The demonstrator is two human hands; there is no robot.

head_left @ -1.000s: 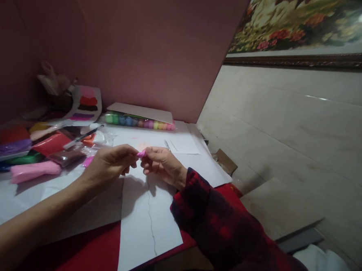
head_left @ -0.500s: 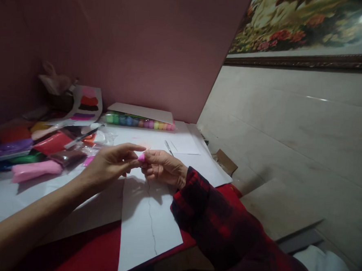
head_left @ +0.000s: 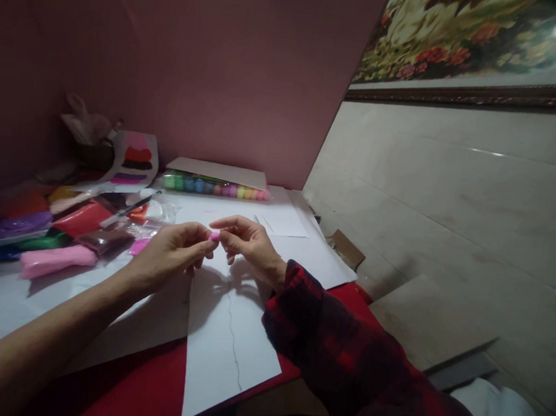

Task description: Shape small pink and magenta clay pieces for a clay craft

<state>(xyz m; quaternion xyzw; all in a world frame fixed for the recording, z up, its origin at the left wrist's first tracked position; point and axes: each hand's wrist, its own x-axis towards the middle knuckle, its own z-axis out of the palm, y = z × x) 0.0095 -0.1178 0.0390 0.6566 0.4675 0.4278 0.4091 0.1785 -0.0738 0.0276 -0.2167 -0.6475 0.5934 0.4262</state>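
A small lump of bright pink modelling clay (head_left: 215,236) is held up over the paper between both sets of fingertips. My left hand (head_left: 174,249) pinches it from the left with thumb and forefinger. From the other side my right hand (head_left: 252,247) grips it at the thumb, its forefinger arched above. Below the hands lies a white paper sheet (head_left: 231,356) with a thin wavy dark line drawn down it.
Packets of coloured clay, among them a pink one (head_left: 58,262) and a red one (head_left: 84,219), crowd the left. A pack of colourful pieces (head_left: 213,186) lies at the back, near a colour-swatched sheet (head_left: 137,155). A cardboard box (head_left: 346,248) stands beyond the table's right edge.
The pink clay has shifted slightly left and up and looks shorter between the fingers. My right forefinger has lifted and arched over it, while the left fingers have closed in.
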